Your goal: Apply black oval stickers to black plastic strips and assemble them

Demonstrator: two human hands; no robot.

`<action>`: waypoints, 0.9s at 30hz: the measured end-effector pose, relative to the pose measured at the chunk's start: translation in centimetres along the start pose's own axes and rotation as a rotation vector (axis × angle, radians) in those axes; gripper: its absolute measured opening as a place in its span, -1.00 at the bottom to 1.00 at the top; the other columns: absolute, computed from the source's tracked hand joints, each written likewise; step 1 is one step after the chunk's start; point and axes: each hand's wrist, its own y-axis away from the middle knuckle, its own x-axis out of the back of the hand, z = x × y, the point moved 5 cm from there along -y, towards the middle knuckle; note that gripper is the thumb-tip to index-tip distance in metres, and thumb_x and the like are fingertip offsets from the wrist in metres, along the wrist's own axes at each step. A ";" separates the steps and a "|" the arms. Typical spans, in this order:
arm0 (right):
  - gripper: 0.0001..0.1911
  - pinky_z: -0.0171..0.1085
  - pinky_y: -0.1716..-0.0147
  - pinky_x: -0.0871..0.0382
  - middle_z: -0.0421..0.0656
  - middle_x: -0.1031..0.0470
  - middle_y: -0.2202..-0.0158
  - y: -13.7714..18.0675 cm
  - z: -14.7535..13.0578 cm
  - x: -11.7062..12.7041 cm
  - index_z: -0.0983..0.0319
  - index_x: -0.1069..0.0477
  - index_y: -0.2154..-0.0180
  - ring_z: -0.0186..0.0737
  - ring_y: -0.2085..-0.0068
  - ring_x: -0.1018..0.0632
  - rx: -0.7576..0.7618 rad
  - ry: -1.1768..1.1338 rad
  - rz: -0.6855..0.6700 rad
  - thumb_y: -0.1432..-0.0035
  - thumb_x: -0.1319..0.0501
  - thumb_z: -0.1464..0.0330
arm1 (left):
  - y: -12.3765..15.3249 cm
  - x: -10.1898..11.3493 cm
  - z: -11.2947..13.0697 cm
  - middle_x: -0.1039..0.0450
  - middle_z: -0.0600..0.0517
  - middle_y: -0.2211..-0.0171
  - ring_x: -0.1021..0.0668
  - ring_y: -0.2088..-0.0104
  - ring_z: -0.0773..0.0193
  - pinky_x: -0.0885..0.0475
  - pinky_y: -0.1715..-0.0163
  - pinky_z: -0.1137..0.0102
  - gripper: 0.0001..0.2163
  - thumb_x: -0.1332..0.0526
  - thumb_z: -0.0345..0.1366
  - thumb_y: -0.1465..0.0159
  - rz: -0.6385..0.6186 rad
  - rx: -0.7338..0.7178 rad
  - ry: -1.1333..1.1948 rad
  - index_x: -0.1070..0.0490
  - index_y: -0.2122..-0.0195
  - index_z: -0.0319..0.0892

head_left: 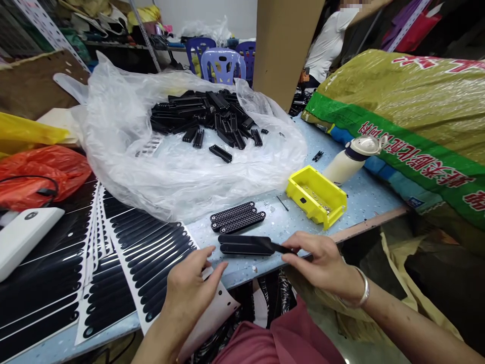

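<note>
My right hand [318, 260] pinches one end of a thin black strip [282, 248] between thumb and fingers. The strip's other end reaches a pair of flat black bars [246, 248] lying side by side on the table; whether it touches them is unclear. At the left end of these bars my left hand [195, 283] hovers, thumb and fingers apart, holding nothing. Just beyond lies another pair of black bars [238, 217] with a crosshatched surface and small round metal ends. Sheets of black round-ended stickers [147, 263] lie to the left, partly under my left hand.
A clear plastic bag [182, 187] bears a heap of black parts [212, 116]. On the right are a yellow bin [297, 189] with small metal pieces, a cream bottle [341, 167] and a large printed sack [409, 111]. A white device [26, 242] lies left. Another person [329, 40] is behind.
</note>
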 end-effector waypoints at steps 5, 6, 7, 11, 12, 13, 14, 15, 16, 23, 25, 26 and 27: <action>-0.86 -0.35 0.51 -0.47 -0.09 -0.61 0.34 -0.7 4.3 -1.2 0.27 -0.55 0.26 -0.24 0.38 -0.59 -0.202 -0.126 0.031 -0.11 -0.31 0.37 | -2.8 -1.5 -1.6 -0.54 0.06 0.48 -0.52 0.53 0.26 -0.43 0.50 0.41 -0.47 -0.43 -0.16 0.07 -0.211 0.187 0.091 -0.54 0.04 -0.19; -0.84 -0.35 0.50 -0.48 -0.11 -0.61 0.37 -0.7 4.7 -1.8 0.27 -0.55 0.24 -0.25 0.40 -0.59 -0.236 -0.131 0.021 -0.11 -0.30 0.37 | -3.1 -1.9 -1.6 -0.52 0.07 0.50 -0.51 0.53 0.26 -0.42 0.51 0.42 -0.46 -0.44 -0.16 0.08 -0.251 0.202 0.109 -0.53 0.04 -0.21; -0.84 -0.34 0.50 -0.48 -0.12 -0.61 0.38 -0.7 5.0 -2.4 0.27 -0.55 0.23 -0.27 0.43 -0.58 -0.260 -0.134 0.008 -0.11 -0.30 0.38 | -3.2 -2.2 -1.6 -0.49 0.09 0.52 -0.50 0.54 0.27 -0.41 0.52 0.42 -0.45 -0.44 -0.17 0.09 -0.281 0.209 0.120 -0.53 0.04 -0.22; -0.86 -0.32 0.45 -0.48 -0.14 -0.62 0.38 -0.7 4.5 -3.8 0.27 -0.54 0.26 -0.27 0.43 -0.58 -0.253 -0.149 -0.031 -0.10 -0.28 0.39 | -2.6 -2.4 -1.0 -0.47 0.10 0.55 -0.50 0.53 0.27 -0.39 0.51 0.42 -0.61 -0.39 -0.21 0.02 -0.305 0.162 0.139 -0.57 0.13 -0.18; -0.87 -0.32 0.43 -0.49 -0.14 -0.62 0.38 -0.7 4.3 -3.9 0.27 -0.54 0.27 -0.26 0.41 -0.58 -0.244 -0.150 -0.047 -0.11 -0.27 0.39 | -2.3 -2.3 -0.9 -0.47 0.10 0.55 -0.51 0.53 0.26 -0.39 0.51 0.42 -0.65 -0.39 -0.22 0.02 -0.292 0.155 0.130 -0.58 0.17 -0.17; -0.88 -0.31 0.42 -0.49 -0.14 -0.62 0.38 -0.7 4.2 -3.9 0.27 -0.54 0.27 -0.26 0.40 -0.59 -0.235 -0.147 -0.065 -0.11 -0.27 0.40 | -1.8 -2.1 -0.8 -0.47 0.10 0.56 -0.51 0.54 0.26 -0.40 0.51 0.42 -0.67 -0.40 -0.23 0.03 -0.279 0.155 0.115 -0.58 0.21 -0.17; -0.89 -0.32 0.41 -0.49 -0.14 -0.62 0.38 -0.8 4.1 -3.8 0.26 -0.54 0.28 -0.26 0.40 -0.59 -0.225 -0.143 -0.086 -0.12 -0.27 0.40 | -1.4 -1.9 -0.7 -0.47 0.10 0.58 -0.51 0.55 0.26 -0.39 0.52 0.41 -0.68 -0.42 -0.23 0.07 -0.266 0.161 0.097 -0.59 0.25 -0.17; -0.89 -0.32 0.42 -0.48 -0.15 -0.62 0.39 -0.9 4.1 -3.6 0.26 -0.54 0.28 -0.26 0.40 -0.59 -0.212 -0.138 -0.108 -0.13 -0.27 0.40 | -1.1 -1.6 -0.7 -0.47 0.10 0.59 -0.50 0.57 0.26 -0.39 0.54 0.41 -0.67 -0.44 -0.22 0.10 -0.254 0.172 0.084 -0.59 0.28 -0.17; -0.90 -0.33 0.43 -0.47 -0.15 -0.61 0.39 -1.1 4.2 -3.3 0.25 -0.55 0.28 -0.27 0.41 -0.58 -0.195 -0.129 -0.118 -0.13 -0.27 0.40 | -0.8 -1.4 -0.8 -0.47 0.10 0.60 -0.48 0.59 0.27 -0.39 0.56 0.42 -0.65 -0.46 -0.20 0.14 -0.243 0.187 0.079 -0.59 0.29 -0.17; -0.87 -0.22 0.30 -0.51 -0.05 -0.62 0.22 -4.6 7.0 -1.9 0.26 -0.52 0.24 -0.17 0.27 -0.62 -0.026 0.041 0.057 -0.14 -0.27 0.39 | -3.5 -1.7 -2.0 -0.54 0.02 0.54 -0.55 0.53 0.21 -0.44 0.50 0.39 -0.66 -0.34 -0.10 -0.05 -0.203 0.179 0.121 -0.58 0.23 -0.22; -0.91 -0.20 0.26 -0.52 -0.05 -0.62 0.23 -5.4 7.5 -2.8 0.26 -0.51 0.27 -0.16 0.24 -0.62 0.004 0.046 0.020 -0.14 -0.26 0.40 | -4.7 -2.3 -2.0 -0.54 0.04 0.56 -0.55 0.53 0.22 -0.44 0.49 0.39 -0.71 -0.32 -0.16 -0.06 -0.216 0.144 0.111 -0.59 0.25 -0.21; -0.91 -0.20 0.26 -0.52 -0.05 -0.62 0.23 -5.6 7.5 -3.3 0.26 -0.50 0.28 -0.15 0.24 -0.62 0.014 0.046 0.000 -0.13 -0.26 0.41 | -5.2 -2.5 -1.9 -0.53 0.05 0.57 -0.54 0.54 0.23 -0.43 0.50 0.39 -0.72 -0.32 -0.18 -0.05 -0.221 0.137 0.105 -0.60 0.25 -0.20; -0.91 -0.20 0.25 -0.52 -0.05 -0.61 0.24 -5.6 7.5 -3.8 0.26 -0.49 0.27 -0.15 0.23 -0.62 0.023 0.048 -0.019 -0.14 -0.26 0.42 | -5.5 -2.7 -1.8 -0.52 0.07 0.59 -0.53 0.56 0.24 -0.42 0.51 0.40 -0.73 -0.32 -0.21 -0.04 -0.225 0.135 0.099 -0.60 0.25 -0.19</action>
